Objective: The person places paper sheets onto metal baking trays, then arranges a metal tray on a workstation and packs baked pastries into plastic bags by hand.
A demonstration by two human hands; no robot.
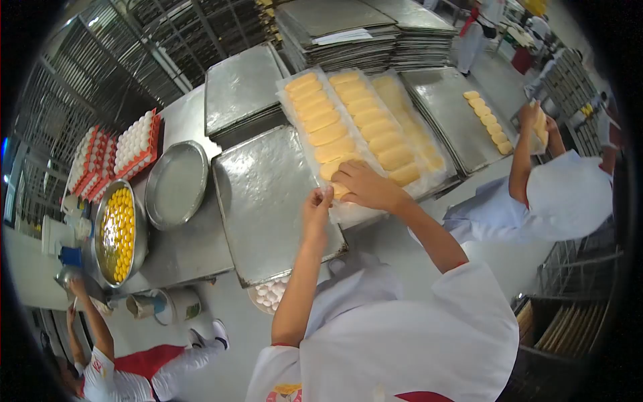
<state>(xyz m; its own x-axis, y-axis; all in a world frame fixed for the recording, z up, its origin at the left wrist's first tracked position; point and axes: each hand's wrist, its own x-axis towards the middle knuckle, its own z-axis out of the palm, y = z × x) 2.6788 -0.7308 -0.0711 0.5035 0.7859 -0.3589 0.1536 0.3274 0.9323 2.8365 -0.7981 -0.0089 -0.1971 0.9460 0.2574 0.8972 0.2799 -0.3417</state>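
Observation:
Two rows of flat, golden oval breads (326, 134) lie on white paper sheets (287, 106) on top of a stack of metal trays. My right hand (367, 186) is over the nearest bread of the left row, its fingers curled round it. Beside it my left hand (317, 209) is closed in a pinch at the paper's near-left edge. My fingers partly hide that bread. To the left is a bare metal baking tray (261, 194).
Egg trays (137, 144), an empty round pan (177, 184) and a bowl of yolks (120, 231) stand on the left. Stacked baking trays (348, 43) rise behind. A co-worker (556, 194) handles breads at right; another person (127, 368) works at lower left.

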